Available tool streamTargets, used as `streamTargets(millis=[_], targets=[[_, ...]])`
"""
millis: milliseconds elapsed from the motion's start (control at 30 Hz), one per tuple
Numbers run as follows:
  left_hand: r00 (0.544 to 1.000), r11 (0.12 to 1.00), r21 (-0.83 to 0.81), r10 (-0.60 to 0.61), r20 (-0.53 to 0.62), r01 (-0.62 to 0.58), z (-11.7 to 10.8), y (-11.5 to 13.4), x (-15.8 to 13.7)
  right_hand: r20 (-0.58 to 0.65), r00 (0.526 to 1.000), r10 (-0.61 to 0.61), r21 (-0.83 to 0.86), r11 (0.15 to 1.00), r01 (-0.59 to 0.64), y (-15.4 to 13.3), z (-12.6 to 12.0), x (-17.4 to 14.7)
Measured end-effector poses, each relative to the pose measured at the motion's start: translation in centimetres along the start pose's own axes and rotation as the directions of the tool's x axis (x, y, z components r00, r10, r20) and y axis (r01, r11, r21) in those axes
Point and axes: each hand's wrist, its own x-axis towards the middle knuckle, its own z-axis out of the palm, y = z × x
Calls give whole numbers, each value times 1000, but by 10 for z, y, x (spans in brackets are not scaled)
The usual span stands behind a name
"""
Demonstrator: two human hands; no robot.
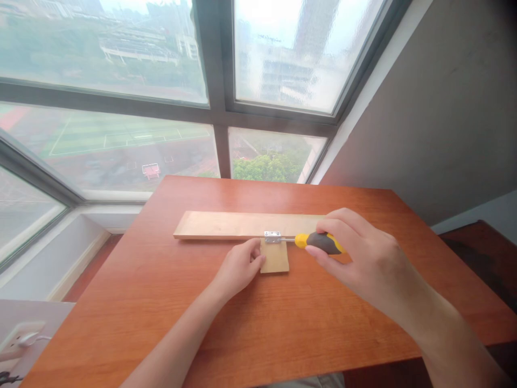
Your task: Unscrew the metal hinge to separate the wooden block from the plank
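Note:
A long pale wooden board (234,223) lies across the table. Against its near edge sits a small square wooden piece (275,258), and a silver metal hinge (272,236) spans the two. My left hand (242,264) is closed at the left side of the small piece, fingertips against its edge. My right hand (359,242) grips a yellow and black screwdriver (323,242) by its handle. The shaft points left and its tip reaches the hinge's right end; whether it touches a screw is too small to tell. My right hand hides the board's right end.
The reddish-brown wooden table (323,323) stands by a large window with a dark frame (220,116). A grey wall (436,108) rises on the right. At lower left, a wall socket (22,339) holds a white plug.

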Motion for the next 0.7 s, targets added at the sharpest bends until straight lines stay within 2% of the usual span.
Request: streamTargets(millis=[233,333,400,467,567,633,700], targets=[[1000,1000,0,-1,5,1,-1,1,0,-36,991,130,-244,961,-134,-5,5,15],[1000,1000,-12,7,-1,-7,-1,0,0,-44,983,177,-255,949,-183,-6,5,20],[1000,1000,-13,6,-1,-6,-1,0,0,-4,983,182,-157,971,-181,-4,1,22],[1000,1000,-9,1,2,-1,-1,0,0,68,989,130,17,991,-131,-2,-4,22],[1000,1000,0,-1,2,1,-1,0,0,165,986,20,283,957,-66,-2,-10,22],[1000,1000,-5,3,0,-3,0,0,-1,163,986,29,361,928,-87,-5,-9,23],[1000,1000,-19,11,0,-11,0,-1,-1,89,991,96,354,927,-122,-8,-3,24]])
